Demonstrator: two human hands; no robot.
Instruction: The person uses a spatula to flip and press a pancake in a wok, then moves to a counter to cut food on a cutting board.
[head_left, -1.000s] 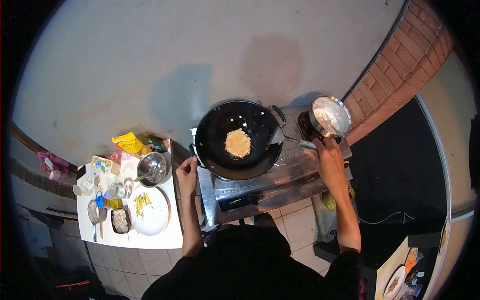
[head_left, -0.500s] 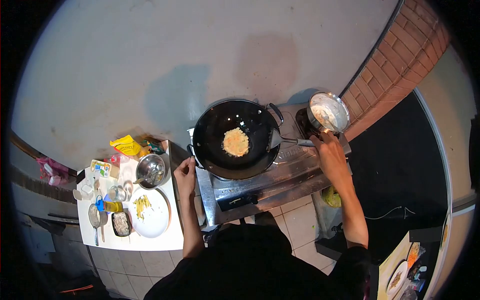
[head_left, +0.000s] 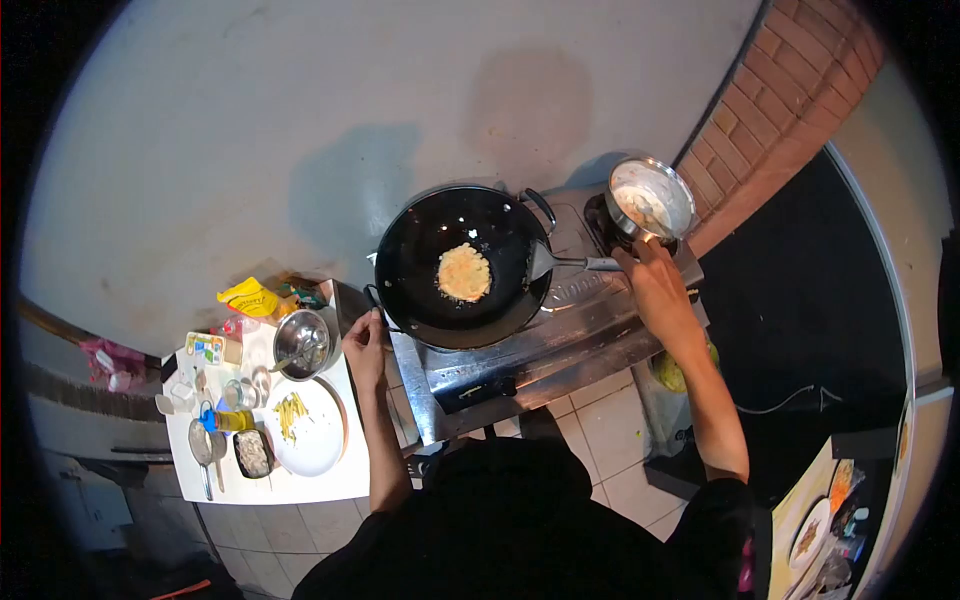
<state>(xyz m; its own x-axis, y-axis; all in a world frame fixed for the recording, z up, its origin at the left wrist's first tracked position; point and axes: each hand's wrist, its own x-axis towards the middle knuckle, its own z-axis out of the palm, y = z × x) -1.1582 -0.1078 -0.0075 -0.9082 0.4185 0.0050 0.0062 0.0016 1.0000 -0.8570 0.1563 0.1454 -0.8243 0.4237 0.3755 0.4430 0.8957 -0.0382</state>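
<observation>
A pale-gold, uneven-edged pancake [head_left: 465,274] lies well inside the black wok [head_left: 415,312]'s edge. Left fingers [head_left: 371,324] pinch its handle [head_left: 371,294]; right fingers [head_left: 637,258] clasp a spatula [head_left: 542,262].

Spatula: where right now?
In the head view, the spatula is at the right side of the wok, blade inside it, handle end at the right hand.

Over on the white table [head_left: 325,488] I can see a white plate [head_left: 322,445] bearing pale strips [head_left: 290,414], with a steel bowl [head_left: 289,330] just beyond it and a yellow packet [head_left: 248,298] near that. A blue-capped bottle [head_left: 236,421] of yellow liquid lies beside the plate. Brickwork [head_left: 775,100] rises across the room, and orange shreds [head_left: 841,484] sit near another plate [head_left: 822,513] in the opposite corner.
</observation>
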